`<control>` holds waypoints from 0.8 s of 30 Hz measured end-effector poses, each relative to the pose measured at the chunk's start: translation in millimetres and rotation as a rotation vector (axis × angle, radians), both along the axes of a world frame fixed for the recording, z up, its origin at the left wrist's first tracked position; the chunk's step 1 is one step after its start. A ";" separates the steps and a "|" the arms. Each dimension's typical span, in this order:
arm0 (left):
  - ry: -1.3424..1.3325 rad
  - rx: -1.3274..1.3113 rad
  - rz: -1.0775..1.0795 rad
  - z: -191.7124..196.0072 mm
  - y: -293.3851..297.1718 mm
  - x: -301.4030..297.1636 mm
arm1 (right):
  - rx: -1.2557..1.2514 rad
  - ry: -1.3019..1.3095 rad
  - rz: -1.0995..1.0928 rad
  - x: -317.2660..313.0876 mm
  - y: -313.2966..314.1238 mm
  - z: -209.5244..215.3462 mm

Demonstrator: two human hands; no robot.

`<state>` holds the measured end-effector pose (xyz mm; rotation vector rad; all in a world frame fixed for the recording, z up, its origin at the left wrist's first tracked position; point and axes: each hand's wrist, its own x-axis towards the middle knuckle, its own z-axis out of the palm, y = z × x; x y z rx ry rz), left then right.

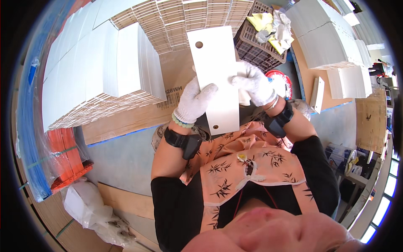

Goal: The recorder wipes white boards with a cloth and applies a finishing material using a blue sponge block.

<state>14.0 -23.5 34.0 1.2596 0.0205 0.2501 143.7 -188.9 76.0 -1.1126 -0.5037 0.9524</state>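
A long white rectangular panel [218, 75] is held up in front of my lap, tilted a little, with one hole near its far end and a smaller one near its near end. My left hand [195, 101], in a white knit glove, grips its left edge with the thumb lying over the front face. On the opposite edge, my gloved right hand [254, 84] is closed with curled fingers and thumb against the panel. Some of its fingers are hidden behind. Something pale shows just below the right hand, too covered to name.
Tall stacks of white panels [96, 63] stand on cardboard [113, 122] at the left; more stacks [323, 33] rise at the right. A brown plastic crate [258, 50] bears yellow and white cloths [277, 31]. Beside my right hand is a red-rimmed round container [287, 80]. One loose panel [317, 94] leans at right.
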 end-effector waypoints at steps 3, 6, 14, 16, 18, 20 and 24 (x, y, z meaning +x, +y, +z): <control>-0.059 0.043 0.122 -3.7 -3.9 14.4 | -0.067 -0.016 -0.127 -8.1 7.6 1.9; -0.021 0.406 0.234 1.3 -8.4 24.7 | -0.370 -0.286 -0.140 -10.1 11.2 11.6; 0.097 -0.416 0.059 -29.5 -20.6 13.3 | -0.015 -1.240 -0.299 -36.5 36.3 -6.3; 0.049 -0.510 -0.020 -19.5 -21.7 9.4 | -0.079 -1.273 -0.284 -31.6 44.8 5.2; 0.094 -0.367 -0.061 -21.5 -18.9 2.6 | -0.139 -1.300 -0.259 -19.6 55.3 12.2; 0.161 -0.492 -0.285 -31.2 -12.3 -6.8 | -0.098 -1.435 -0.369 2.9 67.8 19.5; 0.202 -0.412 -0.314 -25.3 -5.4 -2.9 | -0.084 -1.370 -0.376 18.4 72.4 28.8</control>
